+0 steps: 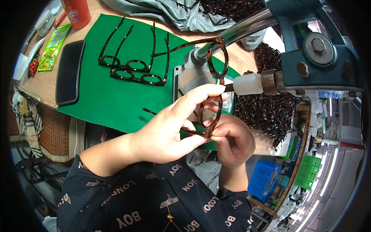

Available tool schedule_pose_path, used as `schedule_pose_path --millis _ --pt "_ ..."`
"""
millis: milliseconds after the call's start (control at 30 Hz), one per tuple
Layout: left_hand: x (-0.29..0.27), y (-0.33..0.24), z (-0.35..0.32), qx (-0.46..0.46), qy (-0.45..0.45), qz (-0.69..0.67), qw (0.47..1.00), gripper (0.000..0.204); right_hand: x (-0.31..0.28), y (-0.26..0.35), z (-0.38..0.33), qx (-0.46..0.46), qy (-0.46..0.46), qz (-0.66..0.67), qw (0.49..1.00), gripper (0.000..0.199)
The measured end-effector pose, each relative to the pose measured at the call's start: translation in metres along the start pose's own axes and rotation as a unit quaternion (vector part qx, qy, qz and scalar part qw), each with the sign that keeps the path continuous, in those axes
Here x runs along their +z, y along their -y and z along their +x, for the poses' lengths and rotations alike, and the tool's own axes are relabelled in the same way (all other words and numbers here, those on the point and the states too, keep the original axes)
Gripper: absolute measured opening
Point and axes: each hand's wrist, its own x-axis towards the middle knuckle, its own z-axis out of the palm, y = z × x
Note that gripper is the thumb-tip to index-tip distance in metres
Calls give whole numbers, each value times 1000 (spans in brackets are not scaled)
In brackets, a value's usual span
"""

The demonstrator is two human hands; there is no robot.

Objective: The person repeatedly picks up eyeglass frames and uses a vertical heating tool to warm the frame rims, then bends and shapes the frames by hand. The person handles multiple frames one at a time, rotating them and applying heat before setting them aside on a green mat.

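Tortoiseshell frame (215, 83) between both hands, seemingly

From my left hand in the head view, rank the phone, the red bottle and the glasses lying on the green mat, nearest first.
From the left hand:
1. Glasses on the green mat, just up-left.
2. Phone, on the mat's left edge.
3. Red bottle, top left of the table.

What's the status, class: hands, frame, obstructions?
Left hand and right hand both grip the tortoiseshell eyeglass frame. Frame held beside white buffing tip. Nothing between them.
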Motion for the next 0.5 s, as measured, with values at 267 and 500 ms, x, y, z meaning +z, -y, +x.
schedule_pose_path --millis 267,500 --pt "0 5 1 31 10 17 999 77 -4 4 1 123 7 148 981 13" --pt "15 1 14 94 -15 -87 992 84 -13 14 14 195 -33 328 924 19"
